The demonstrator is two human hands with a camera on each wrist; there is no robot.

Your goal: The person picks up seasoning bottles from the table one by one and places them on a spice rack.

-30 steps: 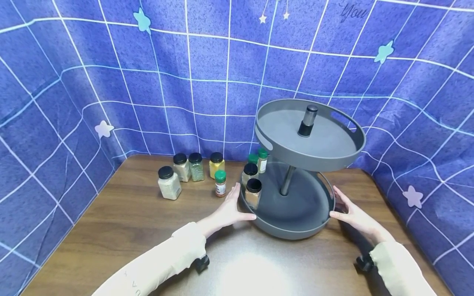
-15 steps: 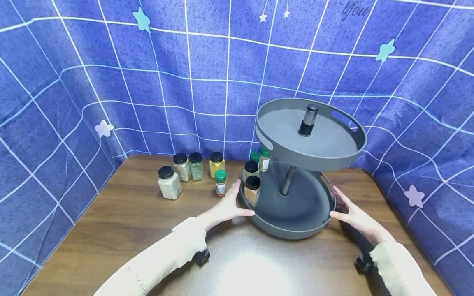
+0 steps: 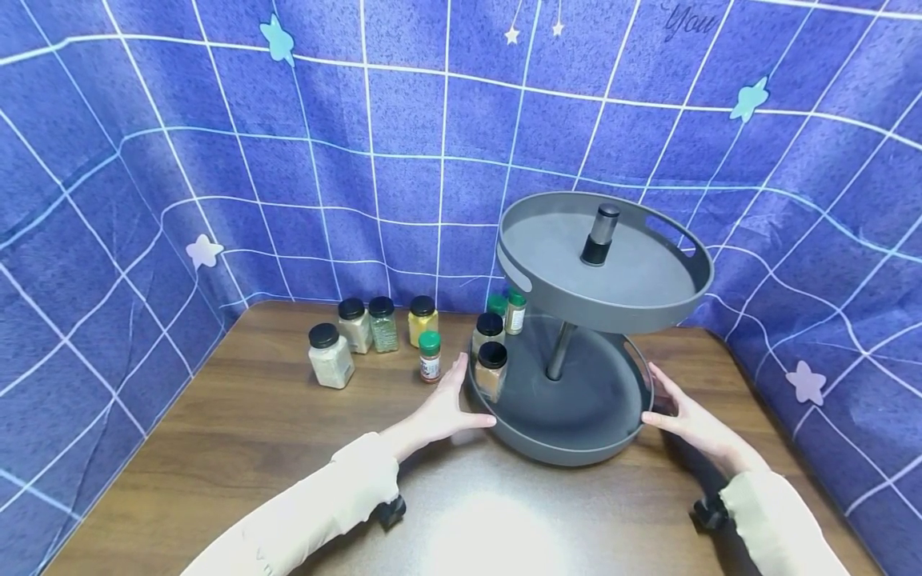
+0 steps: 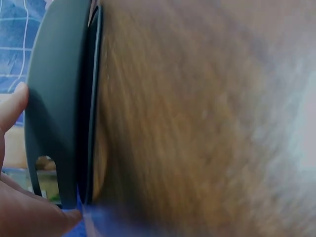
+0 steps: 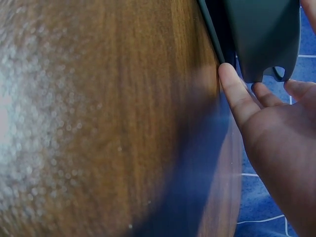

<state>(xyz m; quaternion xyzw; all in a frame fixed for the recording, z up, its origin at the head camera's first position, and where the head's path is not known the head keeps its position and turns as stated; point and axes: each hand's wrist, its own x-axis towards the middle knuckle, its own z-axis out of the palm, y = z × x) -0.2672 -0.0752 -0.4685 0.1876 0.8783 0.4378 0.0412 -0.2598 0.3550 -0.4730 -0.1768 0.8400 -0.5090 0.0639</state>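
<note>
A grey two-tier round stand has its lower tray [image 3: 569,456] between both hands. My left hand [image 3: 439,412] spreads its thumb and fingers along the tray's left side; the left wrist view shows the hand [image 4: 29,212] at the grey wall [image 4: 54,89], beside a handle cutout. On the right side, my right hand [image 3: 691,420] touches the rim with extended fingers, and the right wrist view has this hand [image 5: 276,128] by the wall [image 5: 264,37] and its cutout. Two black-lidded jars [image 3: 491,374] [image 3: 489,334] and two green-lidded bottles [image 3: 515,314] [image 3: 497,304] stand in the lower tray's left part.
The upper tray [image 3: 605,292] overhangs the lower one, around a central post [image 3: 602,232]. Left of the stand are a green-lidded bottle [image 3: 430,364], a yellow jar [image 3: 422,324], a green jar [image 3: 384,328] and two pale jars [image 3: 331,364] [image 3: 355,330]. A blue cloth [image 3: 403,184] hangs behind.
The lower tray has turned slightly, carrying the front jar a little back and the green-lidded bottles a little right. The left hand has shifted only slightly; the right hand stays nearly still.
</note>
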